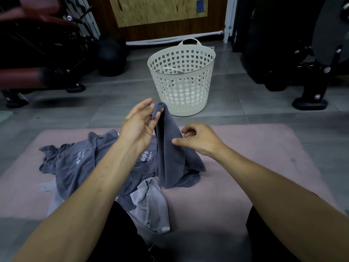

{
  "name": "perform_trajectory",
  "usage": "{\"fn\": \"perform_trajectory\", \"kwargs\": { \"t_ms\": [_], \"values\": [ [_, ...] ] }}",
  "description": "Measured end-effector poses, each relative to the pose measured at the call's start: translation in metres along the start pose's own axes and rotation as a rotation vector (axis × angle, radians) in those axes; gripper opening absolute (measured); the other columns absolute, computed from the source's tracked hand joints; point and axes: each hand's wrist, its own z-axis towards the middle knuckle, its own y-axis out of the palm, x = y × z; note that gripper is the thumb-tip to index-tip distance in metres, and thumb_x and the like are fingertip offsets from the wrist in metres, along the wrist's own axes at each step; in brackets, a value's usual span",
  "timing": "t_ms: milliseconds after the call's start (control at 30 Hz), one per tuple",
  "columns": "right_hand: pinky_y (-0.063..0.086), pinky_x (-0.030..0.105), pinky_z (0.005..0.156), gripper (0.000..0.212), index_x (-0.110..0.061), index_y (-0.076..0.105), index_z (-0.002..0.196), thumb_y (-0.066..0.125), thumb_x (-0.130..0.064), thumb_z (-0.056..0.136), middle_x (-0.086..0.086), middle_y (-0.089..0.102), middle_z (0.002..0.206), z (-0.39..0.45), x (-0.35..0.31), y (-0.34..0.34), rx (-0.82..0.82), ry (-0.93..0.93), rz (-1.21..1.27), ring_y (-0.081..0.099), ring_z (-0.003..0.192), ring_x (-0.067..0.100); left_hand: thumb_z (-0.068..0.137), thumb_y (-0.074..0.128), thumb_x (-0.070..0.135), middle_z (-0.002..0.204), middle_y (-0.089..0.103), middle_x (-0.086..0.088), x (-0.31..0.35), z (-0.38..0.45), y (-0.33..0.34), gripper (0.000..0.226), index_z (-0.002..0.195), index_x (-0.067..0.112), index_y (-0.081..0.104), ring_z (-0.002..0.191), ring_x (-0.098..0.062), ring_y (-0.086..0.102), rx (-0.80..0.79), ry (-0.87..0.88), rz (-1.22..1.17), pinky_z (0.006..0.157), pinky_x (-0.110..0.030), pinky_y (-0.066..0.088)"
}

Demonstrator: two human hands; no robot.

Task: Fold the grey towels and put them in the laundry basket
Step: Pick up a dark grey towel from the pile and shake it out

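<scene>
Nearest the viewer, a pile of grey towels (98, 167) is spread over a pink mat (255, 167), loose and unfolded. Just above it, one dark grey towel (170, 154) is lifted by a corner, pinched in the left hand (139, 123); its lower end trails onto the pile. The right hand (200, 138) is held beside the hanging cloth, fingers loosely curled, nothing gripped. A second corner should probably be found and the edges matched before folding. Farther off, a white laundry basket (181, 80) is seen on the floor.
</scene>
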Motion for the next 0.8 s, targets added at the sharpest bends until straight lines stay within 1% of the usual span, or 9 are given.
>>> {"fn": "perform_trajectory", "kwargs": {
  "t_ms": [133, 233, 300, 433, 500, 567, 667, 733, 800],
  "values": [
    [0.052, 0.027, 0.071, 0.044, -0.024, 0.066, 0.091, 0.079, -0.056, 0.065, -0.010, 0.065, 0.084, 0.000, -0.004, 0.017, 0.053, -0.048, -0.085, 0.061, 0.080, 0.008, 0.091, 0.055, -0.006, 0.088, 0.067, -0.013, 0.001, -0.003, 0.000, 0.013, 0.096, 0.004, 0.061, 0.070, -0.018, 0.073, -0.009, -0.015, -0.007, 0.059, -0.016, 0.054],
    [0.053, 0.038, 0.066, 0.018, -0.018, 0.062, 0.074, 0.068, -0.032, 0.083, -0.005, 0.063, 0.069, 0.004, -0.004, 0.024, 0.109, -0.110, -0.151, 0.059, 0.068, 0.016, 0.092, 0.054, -0.007, 0.089, 0.067, -0.014, 0.003, -0.004, -0.001, 0.012, 0.096, 0.003, 0.061, 0.070, -0.018, 0.073, -0.001, -0.028, -0.008, 0.059, -0.016, 0.055],
    [0.047, 0.032, 0.059, 0.021, -0.017, 0.056, 0.067, 0.060, -0.018, 0.088, -0.004, 0.058, 0.061, 0.008, -0.006, 0.022, 0.140, -0.090, -0.108, 0.054, 0.060, 0.015, 0.092, 0.053, -0.006, 0.088, 0.068, -0.012, 0.005, -0.003, -0.005, 0.013, 0.096, 0.003, 0.062, 0.071, -0.017, 0.072, 0.011, -0.013, 0.035, 0.062, -0.019, 0.056],
    [0.041, 0.021, 0.062, 0.022, -0.017, 0.062, 0.081, 0.049, -0.001, 0.090, -0.003, 0.063, 0.069, 0.013, -0.019, 0.006, 0.182, -0.056, 0.219, 0.053, 0.063, 0.008, 0.088, 0.056, -0.008, 0.083, 0.068, -0.005, 0.005, 0.000, -0.017, 0.024, 0.106, 0.002, 0.068, 0.077, -0.015, 0.065, 0.063, 0.149, 0.666, 0.068, -0.017, 0.056],
    [0.045, 0.020, 0.065, 0.026, -0.019, 0.065, 0.086, 0.048, 0.000, 0.093, -0.002, 0.065, 0.074, 0.013, -0.026, -0.008, 0.143, -0.085, 0.318, 0.056, 0.068, 0.008, 0.077, 0.064, -0.012, 0.090, 0.066, 0.001, 0.001, 0.001, -0.020, 0.043, 0.114, 0.009, 0.066, 0.083, -0.009, 0.061, -0.070, 0.188, 0.883, 0.070, -0.009, 0.050],
    [0.047, 0.020, 0.071, 0.021, -0.017, 0.068, 0.094, 0.051, -0.003, 0.095, 0.001, 0.067, 0.082, 0.011, -0.032, -0.020, 0.035, -0.118, 0.357, 0.058, 0.074, 0.008, 0.064, 0.076, 0.006, 0.103, 0.067, 0.006, -0.007, -0.001, -0.020, 0.058, 0.116, 0.027, 0.063, 0.094, -0.007, 0.062, -0.291, 0.202, 0.995, 0.081, -0.013, 0.049],
    [0.045, 0.018, 0.069, 0.014, -0.017, 0.065, 0.092, 0.058, -0.004, 0.094, 0.006, 0.062, 0.076, 0.005, -0.035, -0.028, -0.022, -0.144, 0.378, 0.054, 0.075, 0.014, 0.068, 0.082, 0.032, 0.075, 0.067, 0.013, -0.025, 0.000, -0.012, 0.021, 0.081, 0.041, 0.069, 0.071, 0.000, 0.057, -0.332, 0.380, 1.141, 0.066, -0.019, 0.046],
    [0.045, 0.019, 0.065, 0.010, -0.014, 0.059, 0.095, 0.063, -0.006, 0.091, 0.007, 0.058, 0.070, 0.004, -0.032, -0.032, 0.047, -0.085, 0.403, 0.054, 0.072, 0.017, 0.078, 0.076, 0.025, 0.047, 0.041, 0.011, -0.035, 0.005, -0.007, 0.034, 0.052, 0.027, 0.055, 0.049, -0.002, 0.034, -0.239, 0.486, 1.158, 0.050, -0.021, 0.029],
    [0.049, 0.026, 0.071, 0.015, -0.015, 0.057, 0.101, 0.066, -0.012, 0.089, 0.007, 0.063, 0.077, 0.005, -0.023, -0.035, 0.107, -0.009, 0.376, 0.061, 0.076, 0.017, 0.078, 0.073, 0.025, 0.045, 0.033, 0.010, -0.038, 0.009, 0.000, 0.038, 0.050, 0.016, 0.049, 0.047, -0.005, 0.030, -0.133, 0.475, 1.137, 0.049, -0.023, 0.027]
  ]
}}
